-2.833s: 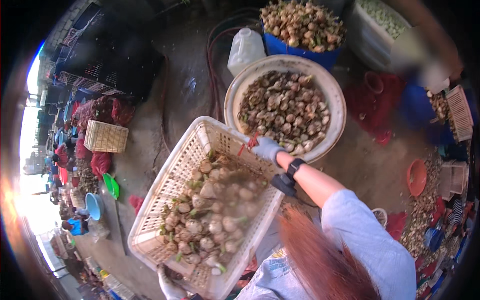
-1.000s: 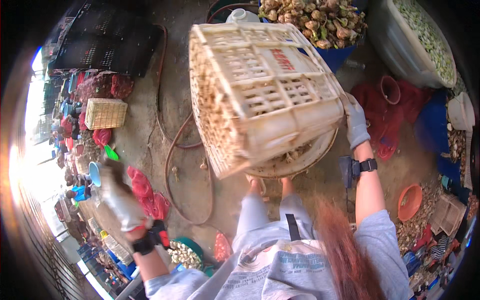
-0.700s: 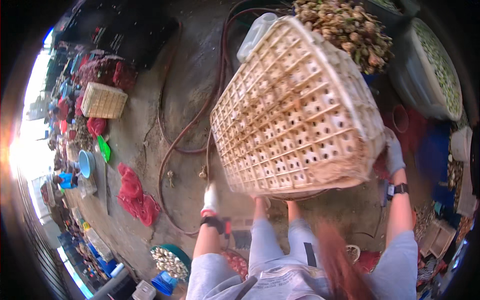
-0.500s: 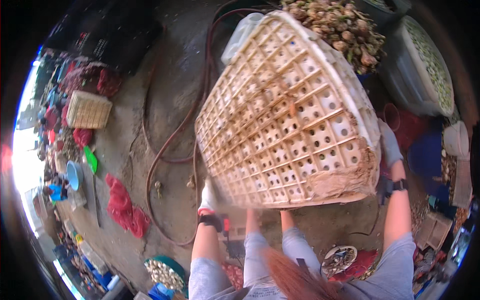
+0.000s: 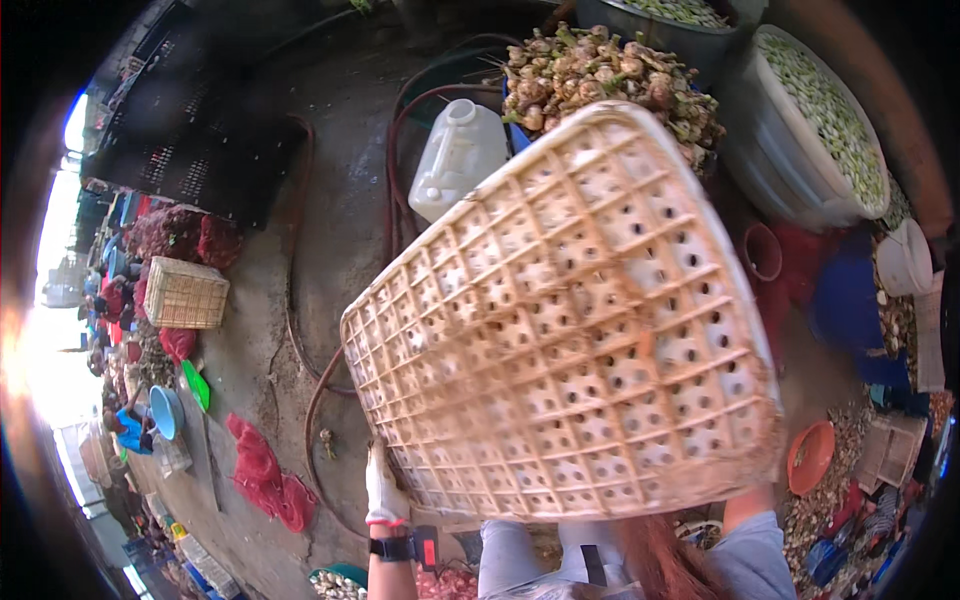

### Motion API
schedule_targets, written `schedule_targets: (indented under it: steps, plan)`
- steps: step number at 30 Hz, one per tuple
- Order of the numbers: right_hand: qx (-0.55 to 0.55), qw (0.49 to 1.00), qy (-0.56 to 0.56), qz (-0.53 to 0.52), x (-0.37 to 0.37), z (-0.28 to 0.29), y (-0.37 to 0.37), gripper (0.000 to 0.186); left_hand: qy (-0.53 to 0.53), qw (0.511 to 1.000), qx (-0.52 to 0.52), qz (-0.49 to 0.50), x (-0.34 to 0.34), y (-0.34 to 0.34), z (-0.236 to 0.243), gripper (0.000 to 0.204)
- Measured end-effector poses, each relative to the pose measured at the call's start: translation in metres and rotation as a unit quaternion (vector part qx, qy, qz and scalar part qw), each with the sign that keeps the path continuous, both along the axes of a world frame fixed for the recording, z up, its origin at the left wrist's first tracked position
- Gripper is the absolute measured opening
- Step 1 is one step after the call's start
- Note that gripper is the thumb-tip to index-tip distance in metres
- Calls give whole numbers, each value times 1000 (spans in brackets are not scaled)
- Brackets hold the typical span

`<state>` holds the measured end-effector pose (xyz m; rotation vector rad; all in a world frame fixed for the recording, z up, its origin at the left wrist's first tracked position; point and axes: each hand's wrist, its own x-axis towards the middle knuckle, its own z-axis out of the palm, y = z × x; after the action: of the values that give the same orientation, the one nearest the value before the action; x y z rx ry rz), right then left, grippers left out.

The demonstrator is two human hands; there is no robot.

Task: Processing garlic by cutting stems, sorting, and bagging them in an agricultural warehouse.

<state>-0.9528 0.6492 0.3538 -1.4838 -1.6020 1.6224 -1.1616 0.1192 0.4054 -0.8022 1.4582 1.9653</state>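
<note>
A large, dirty white plastic crate point(image 5: 560, 330) is held up tilted before me, its ribbed face full of round holes and stained brown. My left hand point(image 5: 382, 488), in a white glove, grips the crate's lower left edge; some of its fingers are hidden behind it. My right forearm point(image 5: 746, 506) goes up behind the crate's lower right corner, and the crate hides the right hand. Past the crate's upper left edge stands a translucent white jug point(image 5: 460, 155). Behind its top edge lies a heap of garlic bulbs point(image 5: 610, 75).
A large grey tub point(image 5: 800, 150) of pale green pieces stands at the far right. An orange basin point(image 5: 811, 457) sits among scattered bits at right. On the floor at left lie a dark red hose point(image 5: 318, 400), a red net bag point(image 5: 262, 470) and a green-headed shovel point(image 5: 196, 385). A wicker-like basket point(image 5: 186, 292) stands farther left.
The crate has come lower in view, and its left end has shifted left. More of the jug and garlic heap shows. My right hand, visible at the crate's side before, is now hidden behind it.
</note>
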Motion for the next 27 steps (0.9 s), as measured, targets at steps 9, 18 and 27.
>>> schedule_targets:
  steps: [9,18,27]
  plan:
    - [-57,998,-1,-34,61,-14,-7,41,114,987,-115,-7,-8,65,111,41]
    - [-81,994,-17,-64,100,-3,-15,40,114,983,-129,-56,-17,92,107,39]
    - [-103,991,-20,-87,121,-10,-38,39,117,971,-187,-89,-71,67,-20,36]
